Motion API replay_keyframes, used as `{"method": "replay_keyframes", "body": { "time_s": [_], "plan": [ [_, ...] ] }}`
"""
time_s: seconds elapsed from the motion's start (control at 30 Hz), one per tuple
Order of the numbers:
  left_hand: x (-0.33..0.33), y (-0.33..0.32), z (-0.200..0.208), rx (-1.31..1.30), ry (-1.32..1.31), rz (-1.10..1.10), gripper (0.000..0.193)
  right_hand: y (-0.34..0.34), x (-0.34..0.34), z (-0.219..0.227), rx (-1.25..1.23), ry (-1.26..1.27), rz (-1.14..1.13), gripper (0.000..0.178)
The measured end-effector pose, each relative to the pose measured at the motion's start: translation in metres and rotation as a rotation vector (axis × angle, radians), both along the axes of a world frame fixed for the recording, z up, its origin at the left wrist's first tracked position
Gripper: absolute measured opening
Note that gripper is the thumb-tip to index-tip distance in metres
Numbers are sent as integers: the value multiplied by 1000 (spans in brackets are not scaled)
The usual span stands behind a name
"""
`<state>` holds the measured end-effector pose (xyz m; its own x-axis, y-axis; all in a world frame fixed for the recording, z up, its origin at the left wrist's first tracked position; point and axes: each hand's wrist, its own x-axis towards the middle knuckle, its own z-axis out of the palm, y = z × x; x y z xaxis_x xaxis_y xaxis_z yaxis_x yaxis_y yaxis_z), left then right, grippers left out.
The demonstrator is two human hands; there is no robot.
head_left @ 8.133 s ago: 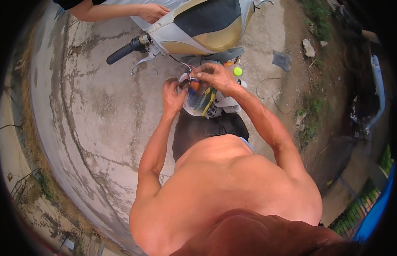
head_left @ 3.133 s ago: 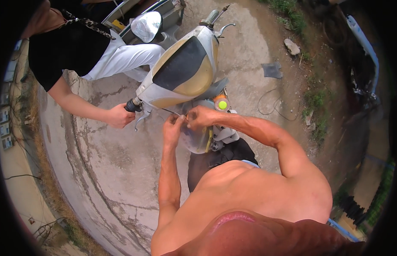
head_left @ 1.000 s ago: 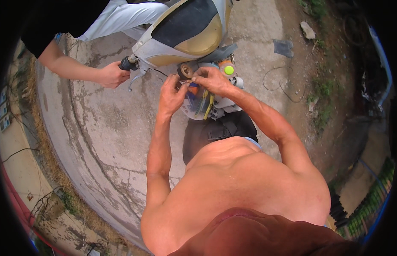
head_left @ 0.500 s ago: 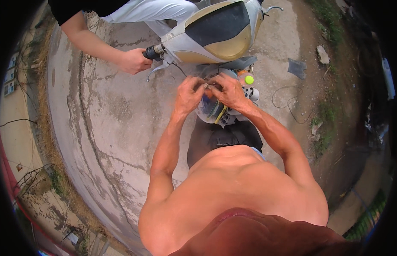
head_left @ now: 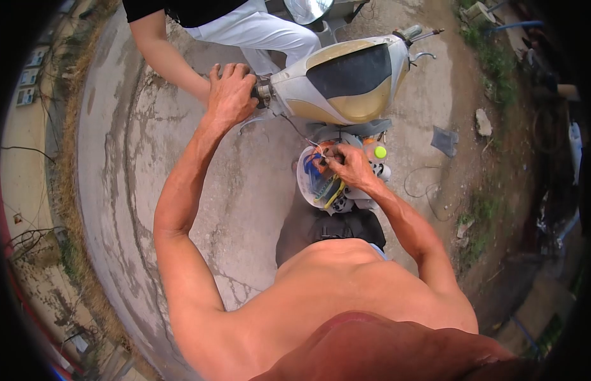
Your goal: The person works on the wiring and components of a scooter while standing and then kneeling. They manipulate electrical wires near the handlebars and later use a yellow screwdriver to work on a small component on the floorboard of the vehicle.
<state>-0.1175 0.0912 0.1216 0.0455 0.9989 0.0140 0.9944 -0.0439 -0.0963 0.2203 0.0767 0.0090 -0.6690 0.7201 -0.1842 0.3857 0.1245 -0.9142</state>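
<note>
My left hand (head_left: 232,95) reaches to the left end of a scooter's handlebar, fingers curled over the dark handlebar grip (head_left: 264,94) and hiding a co-worker's hand there. Below the grip a silver brake lever (head_left: 254,119) partly shows. A thin wire (head_left: 302,134) runs from the handlebar down to my right hand (head_left: 350,166). That hand is closed, its thumb and fingertips pinching the wire's end above a clear tub (head_left: 302,179) of tools and small parts. The gold and silver scooter front (head_left: 356,79) with its dark panel stands ahead.
A co-worker's bare forearm (head_left: 172,60) and white trousers (head_left: 260,32) are at the far left. Beside the tub stands a bottle with a bright green cap (head_left: 380,152). A loose wire (head_left: 406,184), a grey plastic scrap (head_left: 444,141) and a stone (head_left: 483,122) lie to the right.
My left hand has left my right hand and moved up and left onto the handlebar grip. My right hand stays over the tub with the wire. The view has shifted.
</note>
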Motion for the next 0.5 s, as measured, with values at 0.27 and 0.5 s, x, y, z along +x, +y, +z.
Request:
{"method": "replay_keyframes", "body": {
  "time_s": [0.27, 0.5],
  "plan": [
    [-33, 45, -1, -151, -355, 95, 42, -1, -1, 9, -86, 20, -4, 16],
    [-10, 30, 17, -97, -733, 109, 34, -1, 1, 3, -281, 100, -94, 15]
  ]
}}
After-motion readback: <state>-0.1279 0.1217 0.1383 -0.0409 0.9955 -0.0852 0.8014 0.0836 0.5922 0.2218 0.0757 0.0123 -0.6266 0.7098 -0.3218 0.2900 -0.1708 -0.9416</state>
